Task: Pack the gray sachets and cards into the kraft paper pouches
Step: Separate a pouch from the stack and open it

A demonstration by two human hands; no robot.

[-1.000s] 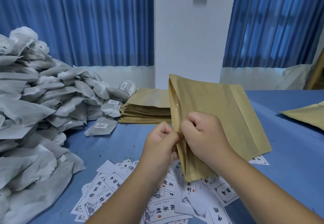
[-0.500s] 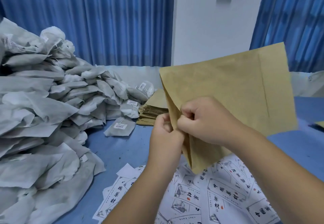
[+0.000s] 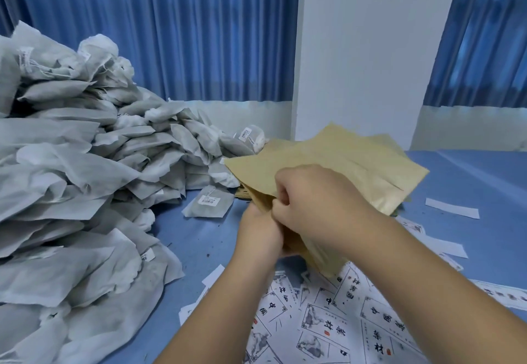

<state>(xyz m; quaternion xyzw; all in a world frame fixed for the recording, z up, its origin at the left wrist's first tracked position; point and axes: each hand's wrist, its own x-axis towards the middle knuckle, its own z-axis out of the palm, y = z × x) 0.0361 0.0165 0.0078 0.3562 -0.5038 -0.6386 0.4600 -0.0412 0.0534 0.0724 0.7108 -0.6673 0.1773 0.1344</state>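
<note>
Sachets [image 3: 71, 192] heap along the surface's [image 3: 199, 238] left edge; cards [image 3: 328, 321] litter its near edge. Above them the right hand [image 3: 319, 207] and left hand [image 3: 258, 232] grip a tilted pouch [image 3: 356, 164], fingers curled on its edge; left fingertips hidden.

Sachets [image 3: 71, 192] heaped left; cards [image 3: 328, 321] near, under the pouch [image 3: 356, 164].

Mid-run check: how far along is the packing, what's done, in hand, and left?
Done: no filled pouch shows in this view. In hand: the left hand and right hand both pinch one edge of a kraft pouch, apparently working it open; it looks flat. Left: the big pile of gray sachets at the left and the cards scattered in front lie unpacked.
</note>
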